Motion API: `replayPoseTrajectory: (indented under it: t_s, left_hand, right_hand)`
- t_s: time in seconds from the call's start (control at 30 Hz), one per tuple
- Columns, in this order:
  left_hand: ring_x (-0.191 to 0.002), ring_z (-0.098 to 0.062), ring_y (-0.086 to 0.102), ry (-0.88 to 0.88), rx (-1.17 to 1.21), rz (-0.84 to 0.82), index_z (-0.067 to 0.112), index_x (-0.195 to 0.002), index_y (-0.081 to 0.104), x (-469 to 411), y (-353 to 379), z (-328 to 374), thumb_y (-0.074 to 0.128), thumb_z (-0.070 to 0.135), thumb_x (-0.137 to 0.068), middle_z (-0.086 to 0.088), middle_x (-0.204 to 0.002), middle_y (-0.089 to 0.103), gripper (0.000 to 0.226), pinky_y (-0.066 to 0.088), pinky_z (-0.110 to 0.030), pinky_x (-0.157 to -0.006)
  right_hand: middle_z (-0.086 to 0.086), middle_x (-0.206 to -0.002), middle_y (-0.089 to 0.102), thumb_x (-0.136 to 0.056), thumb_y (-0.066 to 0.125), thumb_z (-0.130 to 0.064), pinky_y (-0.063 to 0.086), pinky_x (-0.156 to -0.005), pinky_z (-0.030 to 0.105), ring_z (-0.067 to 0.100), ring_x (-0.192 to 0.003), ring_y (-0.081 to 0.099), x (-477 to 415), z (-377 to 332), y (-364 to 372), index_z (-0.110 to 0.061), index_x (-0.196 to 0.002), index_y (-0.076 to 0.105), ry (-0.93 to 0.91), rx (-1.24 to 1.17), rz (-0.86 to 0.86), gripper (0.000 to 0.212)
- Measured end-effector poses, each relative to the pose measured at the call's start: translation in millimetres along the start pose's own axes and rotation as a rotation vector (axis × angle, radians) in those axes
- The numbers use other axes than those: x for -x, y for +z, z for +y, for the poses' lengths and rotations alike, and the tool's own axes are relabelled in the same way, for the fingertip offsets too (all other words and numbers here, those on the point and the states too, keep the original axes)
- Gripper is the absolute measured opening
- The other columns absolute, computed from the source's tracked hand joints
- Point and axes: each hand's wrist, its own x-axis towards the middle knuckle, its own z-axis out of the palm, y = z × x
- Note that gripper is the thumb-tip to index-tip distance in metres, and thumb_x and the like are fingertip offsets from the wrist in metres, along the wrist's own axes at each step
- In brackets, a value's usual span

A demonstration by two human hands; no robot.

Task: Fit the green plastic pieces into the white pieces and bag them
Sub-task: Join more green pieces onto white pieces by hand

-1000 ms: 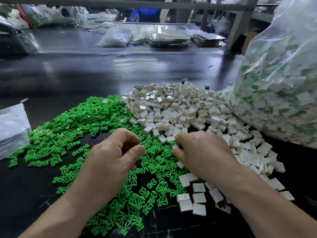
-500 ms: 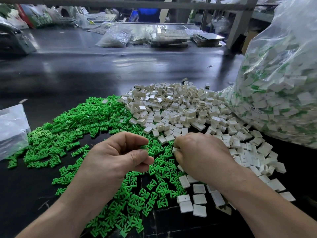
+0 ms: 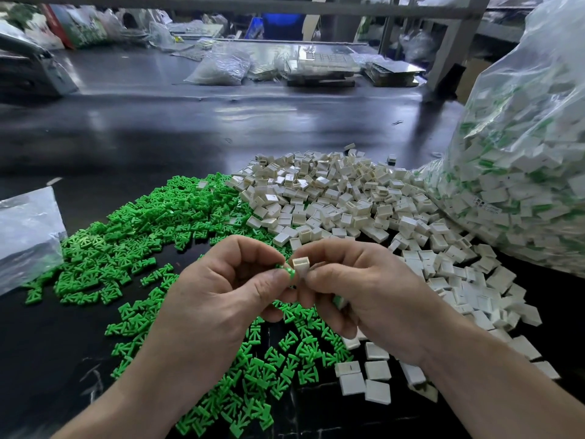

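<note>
Dark, glossy table [image 3: 158,137] fills the view. Along its far edge stand small clear plastic bags [image 3: 221,66] and flat trays [image 3: 319,63], and a grey metal frame upright [image 3: 452,45] rises at the far right.

Centre, raised above the table: the left hand [image 3: 221,296] and right hand [image 3: 364,289] meet fingertip to fingertip. The left grip pinches a small green plastic piece [image 3: 288,271] between thumb and forefinger, which cover most of it. The right grip is closed narrowly round a small hollow white plastic piece [image 3: 299,266], whose open end faces up. The two pieces touch; whether the green one has entered the opening cannot be told.

Beneath and left of the hands: a loose heap of green plastic pieces [image 3: 152,229] is spread over the table, partly hidden by the left wrist and forearm.

Beyond and right: a heap of white square plastic pieces [image 3: 342,198] touches the green heap along its left border. Flat strays lie beside the right forearm.

Right edge: a large clear plastic bag [image 3: 522,172], packed with white pieces showing green inside, leans on the white heap and covers its right margin.

Left edge: a flattened clear plastic bag [image 3: 25,236] lies just beside the green heap.
</note>
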Motion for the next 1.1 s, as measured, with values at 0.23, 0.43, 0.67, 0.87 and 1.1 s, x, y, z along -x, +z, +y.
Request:
replayPoseTrajectory:
  t_s: [0.23, 0.43, 0.67, 0.87, 1.1]
  left_hand:
    - [-0.075, -0.02, 0.073, 0.009, -0.012, -0.007, 0.025, -0.087, 0.071, 1.5, 1.3, -2.1, 0.076, 0.034, -0.073, -0.008, -0.083, 0.075, 0.017, 0.056, -0.024, -0.06]
    - [-0.076, -0.025, 0.071, -0.049, 0.113, 0.031, 0.02, -0.087, 0.073, -1.3, -2.5, -6.1, 0.08, 0.034, -0.068, -0.013, -0.082, 0.072, 0.025, 0.055, -0.026, -0.059]
    - [-0.073, -0.025, 0.071, -0.105, 0.241, 0.026, 0.023, -0.083, 0.072, -2.6, -1.1, -5.8, 0.072, 0.032, -0.073, -0.017, -0.089, 0.074, 0.013, 0.054, -0.028, -0.054]
    - [-0.064, -0.023, 0.066, -0.115, 0.219, -0.016, 0.02, -0.096, 0.075, -0.9, 2.4, -5.4, 0.071, 0.019, -0.077, -0.007, -0.078, 0.066, 0.019, 0.053, -0.028, -0.053]
    - [-0.061, -0.025, 0.068, -0.115, 0.193, 0.045, 0.021, -0.083, 0.075, -0.7, 3.0, -4.1, 0.083, 0.02, -0.069, -0.011, -0.075, 0.069, 0.017, 0.053, -0.028, -0.05]
  right_hand:
    - [0.007, -0.071, 0.066, -0.084, 0.066, -0.021, 0.036, -0.038, 0.02, 0.012, -0.044, 0.05, -1.0, 1.1, 1.5, -0.012, -0.089, 0.072, 0.059, -0.187, 0.033, 0.012]
    - [0.012, -0.078, 0.069, -0.074, 0.07, -0.006, 0.036, -0.041, 0.02, 0.013, -0.045, 0.05, -0.2, -1.5, -2.1, -0.011, -0.105, 0.072, 0.139, -0.373, 0.002, 0.031]
    - [0.01, -0.083, 0.067, -0.078, 0.073, -0.018, 0.036, -0.04, 0.02, 0.013, -0.047, 0.05, 0.0, -1.3, -1.3, -0.017, -0.089, 0.073, 0.11, -0.338, 0.039, 0.01]
    - [0.004, -0.073, 0.059, -0.09, 0.066, -0.028, 0.033, -0.038, 0.02, 0.013, -0.046, 0.047, 0.6, -0.8, 7.1, -0.019, -0.075, 0.073, 0.087, -0.187, 0.073, 0.018]
    - [0.003, -0.071, 0.059, -0.085, 0.066, -0.034, 0.034, -0.038, 0.021, 0.013, -0.046, 0.048, 1.2, -0.8, 7.4, -0.021, -0.073, 0.072, 0.093, -0.162, 0.109, 0.018]
